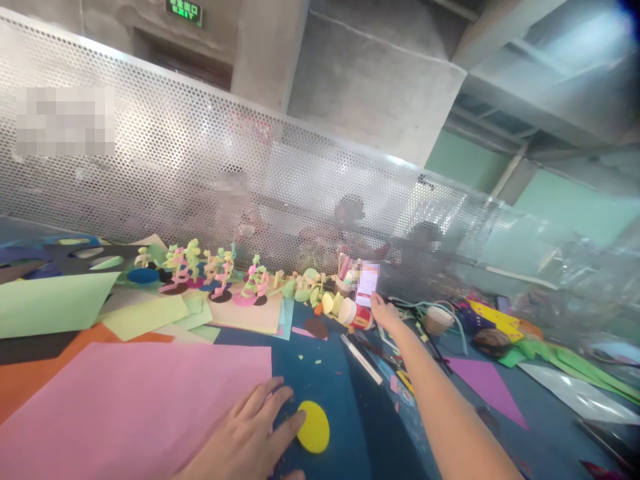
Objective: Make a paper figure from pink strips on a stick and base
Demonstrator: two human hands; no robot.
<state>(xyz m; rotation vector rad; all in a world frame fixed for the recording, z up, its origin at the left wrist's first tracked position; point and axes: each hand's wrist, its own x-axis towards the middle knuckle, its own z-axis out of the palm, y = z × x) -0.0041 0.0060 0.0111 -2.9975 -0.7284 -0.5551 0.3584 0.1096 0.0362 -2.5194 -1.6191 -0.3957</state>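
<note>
My left hand (253, 427) lies with its fingers spread on the right edge of a large pink paper sheet (145, 407). Its thumb touches a yellow paper oval (316, 430) on the blue table. Stretched far forward, my right hand (386, 313) has a finger at the lit screen of a phone (367, 280) that stands upright. No grip on the phone shows. Just left of that hand, a white-lidded red jar (356, 315) lies on its side.
Small curled-paper figures (220, 270) stand in a row at the back. Green sheets (55, 303) are piled at the left. A white strip-like tool (361, 360), purple paper (487, 390) and a cup (437, 320) lie to the right. A perforated metal screen (280, 187) borders the table.
</note>
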